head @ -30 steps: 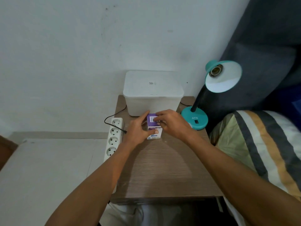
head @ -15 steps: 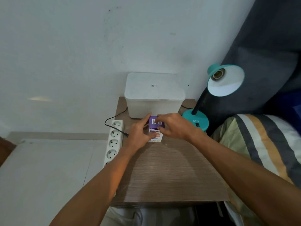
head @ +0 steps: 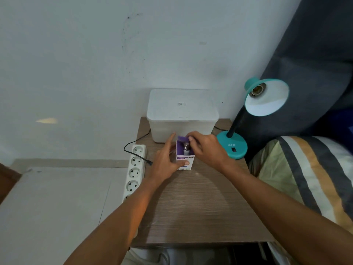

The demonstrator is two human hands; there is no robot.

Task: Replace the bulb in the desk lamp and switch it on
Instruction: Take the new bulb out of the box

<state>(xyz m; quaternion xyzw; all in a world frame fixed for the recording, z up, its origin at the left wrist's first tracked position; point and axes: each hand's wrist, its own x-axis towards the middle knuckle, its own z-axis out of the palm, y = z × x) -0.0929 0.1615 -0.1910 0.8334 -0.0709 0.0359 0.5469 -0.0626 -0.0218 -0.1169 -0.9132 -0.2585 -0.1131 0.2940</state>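
A small purple and white bulb box (head: 183,159) stands on the wooden table (head: 198,203). Its top flap is folded open and the screw base of a bulb (head: 186,147) shows inside. My left hand (head: 168,161) grips the box from the left, thumb across its front. My right hand (head: 206,148) pinches the open flap at the box top. The teal desk lamp (head: 232,147) stands at the right of the table; its shade (head: 267,98) faces me and the socket (head: 257,89) holds no bulb. A rocker switch (head: 233,149) sits on the base.
A white lidded plastic tub (head: 182,115) stands against the wall behind the box. A white power strip (head: 134,169) lies along the table's left edge with a black plug (head: 148,161) in it. Striped bedding (head: 305,178) and a dark cushion (head: 315,64) border the right.
The box top was shut a second ago; now the flap is lifted open and the bulb's base shows. Both hands have stayed on the box.
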